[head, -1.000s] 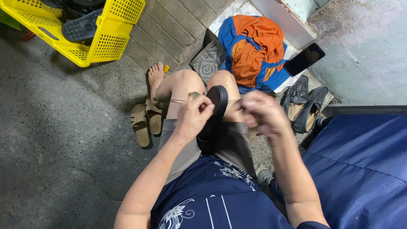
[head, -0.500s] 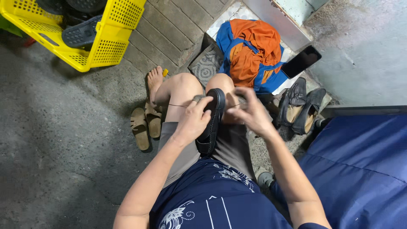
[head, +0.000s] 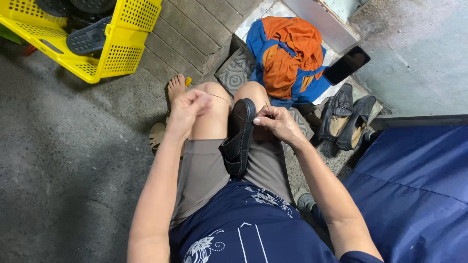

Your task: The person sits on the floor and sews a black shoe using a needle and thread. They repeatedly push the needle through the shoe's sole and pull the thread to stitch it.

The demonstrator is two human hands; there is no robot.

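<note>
The black shoe (head: 238, 137) sits wedged between the knees at frame centre, sole edge up. Left hand (head: 187, 108) is fisted, drawing a thin thread (head: 220, 97) taut to the left. Right hand (head: 277, 122) pinches at the shoe's rim, maybe on a needle, hard to tell. Pull too hard and the thread could snap, or the shoe could slip from the knees.
</note>
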